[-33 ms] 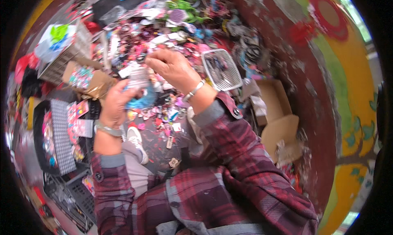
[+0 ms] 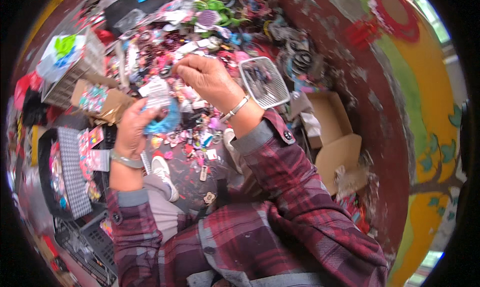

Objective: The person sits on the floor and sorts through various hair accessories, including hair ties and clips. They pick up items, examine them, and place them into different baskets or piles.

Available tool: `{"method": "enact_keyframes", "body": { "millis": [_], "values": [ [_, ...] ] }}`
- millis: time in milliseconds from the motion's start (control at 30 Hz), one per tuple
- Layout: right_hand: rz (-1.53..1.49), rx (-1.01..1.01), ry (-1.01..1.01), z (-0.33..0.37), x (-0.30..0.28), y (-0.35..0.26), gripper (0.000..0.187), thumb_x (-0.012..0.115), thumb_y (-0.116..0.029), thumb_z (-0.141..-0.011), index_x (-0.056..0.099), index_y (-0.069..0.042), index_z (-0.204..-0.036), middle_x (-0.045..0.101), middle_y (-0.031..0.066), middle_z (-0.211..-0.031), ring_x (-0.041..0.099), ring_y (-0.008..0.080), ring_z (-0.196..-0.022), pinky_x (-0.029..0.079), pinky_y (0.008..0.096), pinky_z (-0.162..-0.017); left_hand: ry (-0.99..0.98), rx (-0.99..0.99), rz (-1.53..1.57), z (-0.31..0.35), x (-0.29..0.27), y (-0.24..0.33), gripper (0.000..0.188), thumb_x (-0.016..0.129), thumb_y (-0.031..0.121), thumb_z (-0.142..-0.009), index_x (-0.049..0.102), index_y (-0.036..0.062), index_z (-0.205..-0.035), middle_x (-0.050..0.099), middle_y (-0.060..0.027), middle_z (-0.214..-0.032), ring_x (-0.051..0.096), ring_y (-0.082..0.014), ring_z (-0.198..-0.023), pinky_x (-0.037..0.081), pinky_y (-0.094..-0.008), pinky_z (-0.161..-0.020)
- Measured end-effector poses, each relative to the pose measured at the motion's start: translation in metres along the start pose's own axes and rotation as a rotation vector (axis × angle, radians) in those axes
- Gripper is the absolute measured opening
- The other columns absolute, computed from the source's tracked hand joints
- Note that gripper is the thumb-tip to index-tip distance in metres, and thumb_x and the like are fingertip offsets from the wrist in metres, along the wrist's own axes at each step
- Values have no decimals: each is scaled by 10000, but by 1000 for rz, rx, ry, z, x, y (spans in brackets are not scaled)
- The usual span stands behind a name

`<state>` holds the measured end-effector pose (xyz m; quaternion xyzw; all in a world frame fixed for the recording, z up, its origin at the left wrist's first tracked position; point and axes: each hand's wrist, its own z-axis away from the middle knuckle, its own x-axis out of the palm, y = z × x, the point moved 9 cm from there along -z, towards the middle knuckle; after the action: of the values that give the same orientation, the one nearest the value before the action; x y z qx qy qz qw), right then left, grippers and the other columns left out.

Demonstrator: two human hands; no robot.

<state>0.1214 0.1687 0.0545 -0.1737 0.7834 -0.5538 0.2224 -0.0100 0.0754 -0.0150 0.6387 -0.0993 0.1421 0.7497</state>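
My left hand (image 2: 132, 129) is closed on the edge of a clear plastic bag (image 2: 159, 94) with a blue, ring-like bundle (image 2: 164, 123) at its lower end. A white label with printed lines shows on the bag. Just above and to the right of it, my right hand (image 2: 207, 77) is held in a pinch, thumb against curled fingers. A small dark thing appears by its fingertips, too blurred to name. Below both hands spreads a pile of small colourful accessories (image 2: 150, 52), with hair ties and packaged trinkets among them.
A white slatted basket (image 2: 265, 82) stands right of my right hand. Farther right is an open cardboard box (image 2: 330, 119) by the dark red wall (image 2: 370, 102). At left are a small carton of beads (image 2: 95, 97), a tall crate (image 2: 82, 62) and a black bin (image 2: 47, 172).
The whole view has shifted slightly. The bag with the blue bundle sits a little more to the left with my left hand; both hands keep their grip shapes.
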Motion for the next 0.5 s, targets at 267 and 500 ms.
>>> {"method": "enact_keyframes", "body": {
  "millis": [267, 500],
  "values": [
    [150, 309, 362, 157, -259, 30, 252, 452, 45, -741, 649, 5, -894, 601, 19, -805, 526, 94, -691, 436, 235, -616, -5, 2, 74, 1, 5, -2, 214, 583, 91, -827, 558, 10, -1024, 624, -41, -823, 584, -93, -724, 477, -220, -680],
    [964, 635, 545, 351, -446, 124, 207, 649, -146, -736, 661, -21, -901, 649, 65, -799, 604, 151, -740, 473, 264, -662, -21, -29, -17, -11, 6, -18, 218, 588, 99, -831, 564, 11, -1028, 627, -40, -839, 578, -82, -721, 469, -202, -663]
  ]
}}
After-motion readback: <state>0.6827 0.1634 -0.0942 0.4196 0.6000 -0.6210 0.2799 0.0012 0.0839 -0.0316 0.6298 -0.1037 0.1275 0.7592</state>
